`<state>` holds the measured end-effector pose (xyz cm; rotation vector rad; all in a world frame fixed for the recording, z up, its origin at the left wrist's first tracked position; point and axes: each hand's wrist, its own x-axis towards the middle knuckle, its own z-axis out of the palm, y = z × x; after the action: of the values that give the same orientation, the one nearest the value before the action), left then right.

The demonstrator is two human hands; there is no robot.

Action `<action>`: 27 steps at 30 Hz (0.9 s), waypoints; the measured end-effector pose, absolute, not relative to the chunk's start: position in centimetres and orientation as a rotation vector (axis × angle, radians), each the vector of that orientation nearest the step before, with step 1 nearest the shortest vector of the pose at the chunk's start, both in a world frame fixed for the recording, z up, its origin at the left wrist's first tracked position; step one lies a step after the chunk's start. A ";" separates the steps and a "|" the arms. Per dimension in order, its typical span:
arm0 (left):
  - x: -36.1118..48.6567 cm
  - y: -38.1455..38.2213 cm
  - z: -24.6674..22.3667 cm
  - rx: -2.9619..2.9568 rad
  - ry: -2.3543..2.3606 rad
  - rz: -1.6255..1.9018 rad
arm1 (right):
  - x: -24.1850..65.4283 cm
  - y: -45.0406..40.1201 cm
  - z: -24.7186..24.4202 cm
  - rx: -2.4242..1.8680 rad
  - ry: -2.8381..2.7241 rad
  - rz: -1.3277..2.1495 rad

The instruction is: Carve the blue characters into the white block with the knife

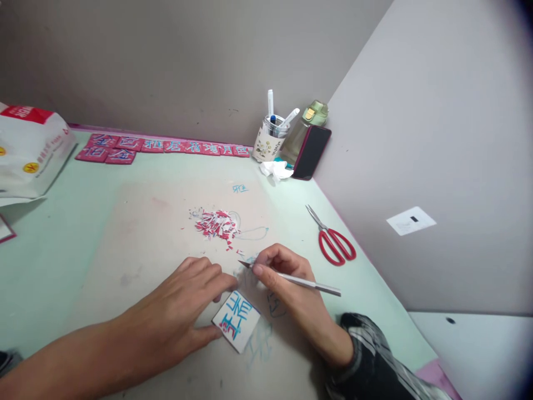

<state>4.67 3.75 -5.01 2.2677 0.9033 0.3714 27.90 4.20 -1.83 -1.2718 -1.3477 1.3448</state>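
A small white square card (237, 322) with blue brush-like characters and a touch of red lies tilted on the beige board (137, 233). My left hand (189, 303) reaches in from the left, its thumb and index finger closed on two edges of the card. In my right hand (291, 283) is a slim silver craft knife (310, 282), gripped like a pen. The pointed blade is just above the card's upper side, apart from it. A heap of red and white paper shavings (219, 223) lies beyond both hands.
Red-handled scissors (336, 244) lie at the right. Along the back are red character cards (172, 146), a pen jar (270, 141), crumpled tissue (275, 170), a green bottle (297, 133) and a leaning phone (312, 153). A white bag (31, 155) stands at the left.
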 end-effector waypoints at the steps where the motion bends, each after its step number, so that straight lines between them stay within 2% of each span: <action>1: 4.8 3.7 -5.0 2.273 0.930 0.380 | 27.9 4.2 -1.8 -1.268 -1.354 1.356; 7: 5.5 3.7 -5.4 2.302 1.352 0.507 | 27.7 3.8 -2.2 -1.290 -1.342 1.288; 27: 5.2 3.1 -7.2 2.334 1.234 0.787 | 27.5 2.9 -3.3 -1.319 -1.562 1.323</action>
<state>5.21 3.07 -7.17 2.3337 1.2339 0.7870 27.47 2.94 -3.34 -1.3192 -1.5623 1.3227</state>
